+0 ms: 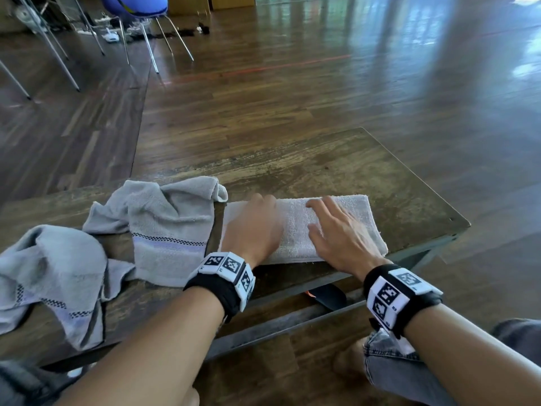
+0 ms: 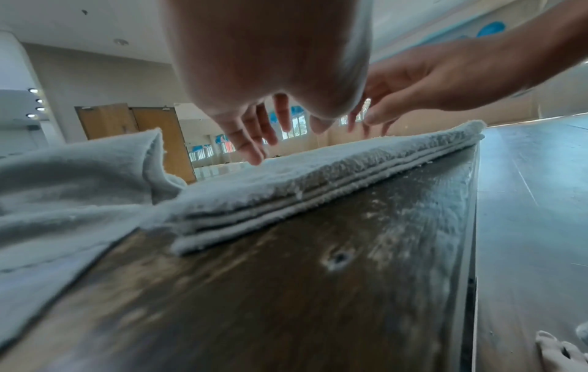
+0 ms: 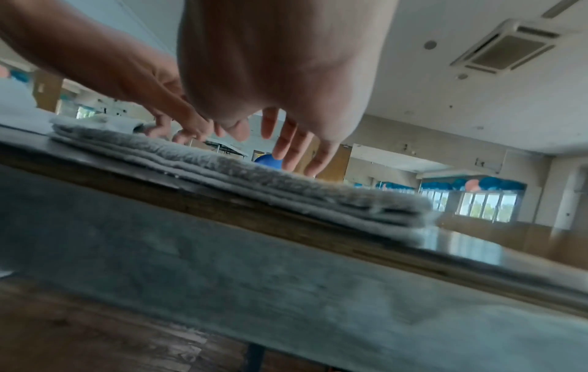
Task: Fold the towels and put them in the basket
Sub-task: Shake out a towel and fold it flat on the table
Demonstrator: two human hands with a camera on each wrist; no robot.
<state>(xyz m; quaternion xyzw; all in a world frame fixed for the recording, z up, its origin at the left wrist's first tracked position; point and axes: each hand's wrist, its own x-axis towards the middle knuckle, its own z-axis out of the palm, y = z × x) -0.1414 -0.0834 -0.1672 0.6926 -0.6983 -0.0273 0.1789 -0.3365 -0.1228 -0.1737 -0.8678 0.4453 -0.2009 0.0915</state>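
Observation:
A folded grey towel (image 1: 295, 230) lies flat in several layers near the front edge of the wooden table (image 1: 351, 168); its stacked edges show in the left wrist view (image 2: 318, 183) and the right wrist view (image 3: 286, 191). My left hand (image 1: 254, 224) lies on the towel's left part with straight fingers (image 2: 251, 148) reaching down to the cloth. My right hand (image 1: 333, 227) is spread over its right part, fingers (image 3: 292, 151) extended just above or on the cloth. Two unfolded grey towels lie to the left, one crumpled beside the folded one (image 1: 164, 224), one at the far left (image 1: 52, 273). No basket is in view.
The table's right corner (image 1: 456, 227) and front edge are close to the folded towel. A blue chair (image 1: 137, 10) with metal legs stands far back on the wooden floor. My knee in grey jeans (image 1: 409, 370) is below the table edge.

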